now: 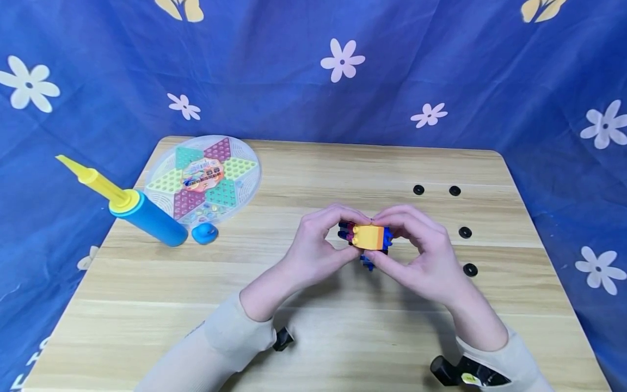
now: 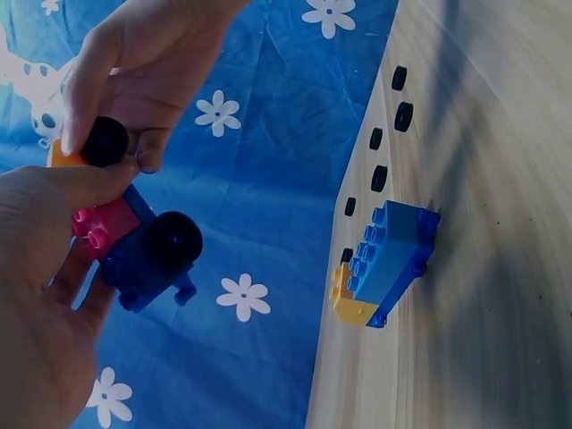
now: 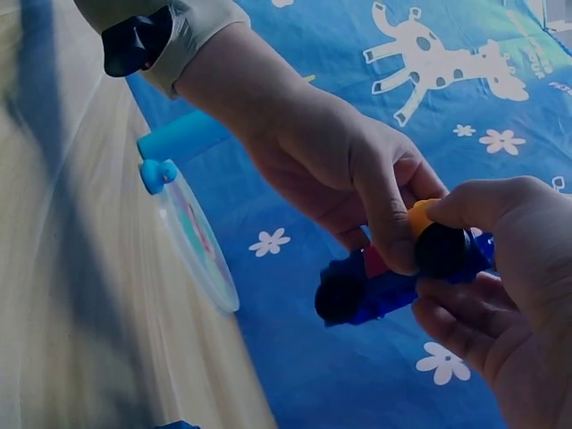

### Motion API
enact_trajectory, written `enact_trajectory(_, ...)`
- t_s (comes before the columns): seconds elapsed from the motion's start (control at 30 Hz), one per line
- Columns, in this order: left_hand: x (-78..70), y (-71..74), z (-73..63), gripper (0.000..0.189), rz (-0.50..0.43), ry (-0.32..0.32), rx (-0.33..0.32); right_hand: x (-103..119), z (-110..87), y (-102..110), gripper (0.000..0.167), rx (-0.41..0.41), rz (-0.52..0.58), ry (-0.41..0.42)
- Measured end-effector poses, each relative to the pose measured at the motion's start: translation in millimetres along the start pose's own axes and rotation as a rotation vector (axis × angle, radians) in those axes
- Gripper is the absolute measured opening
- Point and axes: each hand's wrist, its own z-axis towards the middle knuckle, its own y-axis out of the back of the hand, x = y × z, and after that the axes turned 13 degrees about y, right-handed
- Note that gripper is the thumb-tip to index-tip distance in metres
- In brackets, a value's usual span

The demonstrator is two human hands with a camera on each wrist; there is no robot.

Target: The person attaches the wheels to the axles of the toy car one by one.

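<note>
Both hands hold a small toy block car point(image 1: 369, 238) above the table. Yellow-orange brick shows on top in the head view, with blue at its right end. My left hand point(image 1: 313, 245) grips the car's left part between thumb and fingers. Opposite it, the right hand point(image 1: 428, 256) pinches the yellow-orange end. In the left wrist view, a red brick point(image 2: 103, 223) sits on the dark blue base, and a black wheel point(image 2: 173, 239) is fitted at its side. Another black wheel point(image 3: 441, 249) lies close to the right thumb. Fingers hide part of the car.
Several loose black wheels point(image 1: 465, 232) lie on the table to the right. A blue and yellow block build point(image 2: 384, 259) stands on the table. Leftward are a blue pump point(image 1: 152, 218) with yellow nozzle, a small blue toy point(image 1: 204, 233) and a round game board point(image 1: 250, 182).
</note>
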Motion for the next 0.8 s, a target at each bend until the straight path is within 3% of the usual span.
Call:
enact_trajectory(0.17, 1.8, 0.7, 0.0, 0.038, -0.003, -0.030, 0.000, -3, -1.3, -3, 0.044, 0.001, -0.018, 0.030)
enact_trajectory(0.37, 2.6, 0.9, 0.7, 0.035, 0.001, -0.070, -0.009, -2, 2.6, -6, 0.036, 0.018, -0.131, 0.110)
enact_trajectory(0.53, 3.4, 1.0, 0.9, 0.038, 0.016, -0.065, -0.005, -3, 3.1, -6, 0.032, 0.009, -0.186, 0.169)
enact_trajectory(0.63, 6.0, 4.2, -1.5, 0.051, 0.069, 0.016, 0.011, -5, 1.0, -4, 0.032, 0.000, -0.198, 0.187)
enact_trajectory(0.7, 8.0, 7.4, -4.5, 0.065, 0.097, 0.117, 0.021, -6, -0.8, -2, 0.034, -0.005, -0.217, 0.200)
enact_trajectory(0.8, 9.8, 12.6, -9.1, 0.082, 0.062, 0.296, 0.036, -7, -3.3, 2, 0.036, -0.017, -0.248, 0.228)
